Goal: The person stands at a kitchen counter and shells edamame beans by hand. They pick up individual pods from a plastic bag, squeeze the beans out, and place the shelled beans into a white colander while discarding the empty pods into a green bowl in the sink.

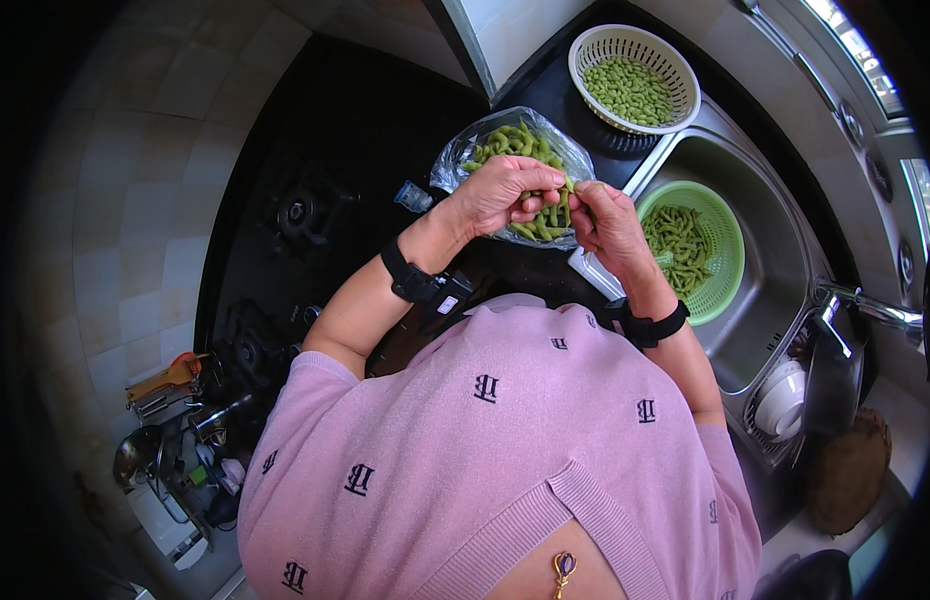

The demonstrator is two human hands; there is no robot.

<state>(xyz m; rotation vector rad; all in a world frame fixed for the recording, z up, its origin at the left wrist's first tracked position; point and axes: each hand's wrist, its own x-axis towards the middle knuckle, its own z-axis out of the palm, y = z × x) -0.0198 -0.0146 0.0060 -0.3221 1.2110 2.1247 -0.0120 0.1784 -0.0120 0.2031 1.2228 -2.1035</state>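
Note:
Over a clear plastic bag of green soybean pods, both my hands meet at one green pod. My left hand pinches one end between thumb and forefinger, its other fingers curled. The opposite end is between the thumb and forefinger of my right hand. Behind them, a cream slotted plastic basket holds shelled green beans. To the right, a light green plastic colander with pods or empty shells rests in the sink; which of the two is unclear.
The stainless steel sink has a chrome faucet on its right. White bowls stand in a rack near a round wooden board. On the left are a black gas stove, a small bottle and utensils.

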